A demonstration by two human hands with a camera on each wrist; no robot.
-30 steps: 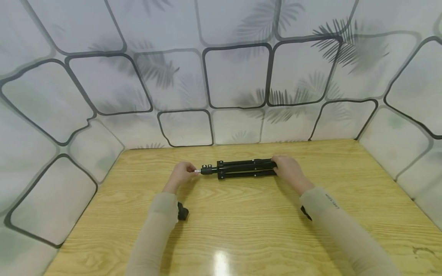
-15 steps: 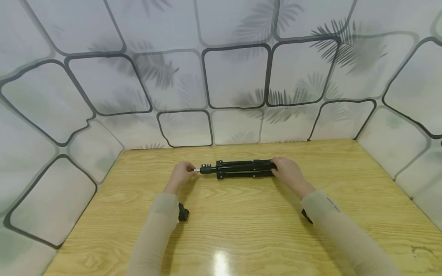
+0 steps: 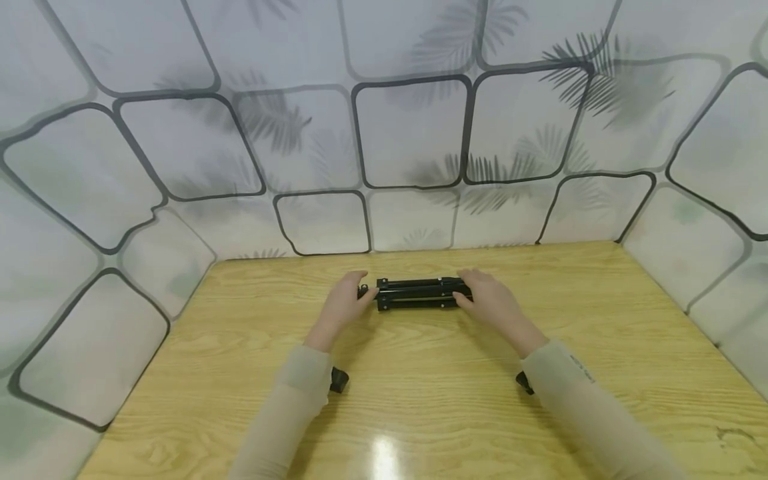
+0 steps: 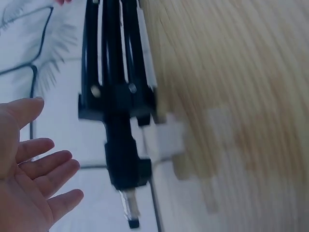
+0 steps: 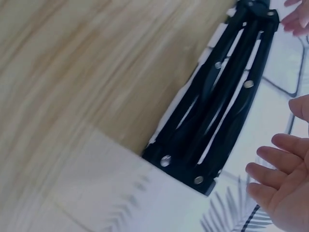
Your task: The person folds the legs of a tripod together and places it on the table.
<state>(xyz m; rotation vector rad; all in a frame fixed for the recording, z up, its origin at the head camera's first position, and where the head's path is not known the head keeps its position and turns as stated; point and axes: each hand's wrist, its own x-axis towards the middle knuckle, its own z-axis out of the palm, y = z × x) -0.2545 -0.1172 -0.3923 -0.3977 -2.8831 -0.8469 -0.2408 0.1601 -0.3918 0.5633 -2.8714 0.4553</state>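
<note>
A folded black tripod stand (image 3: 420, 293) lies lengthwise on the wooden table, its legs together. Its narrow end, with a clamp collar (image 4: 126, 164) and a silver tip (image 4: 130, 205), points left. My left hand (image 3: 342, 303) is at that end; in the left wrist view its fingers are spread and stand apart from the collar. At the leg end is my right hand (image 3: 493, 301). The right wrist view shows that hand with loosely extended fingers (image 5: 273, 175), beside the legs and gripping nothing. In the head view both hands cover parts of the stand's ends.
The wooden tabletop (image 3: 420, 400) stretches around the stand. Behind it and at both sides rise walls of pale patterned cloth (image 3: 414, 133). Small black devices (image 3: 339, 381) sit under both wrists.
My left hand has let go of the silver tip and shifted right, opening beside the collar. My right hand has loosened from the legs and moved slightly left. The stand stays in place.
</note>
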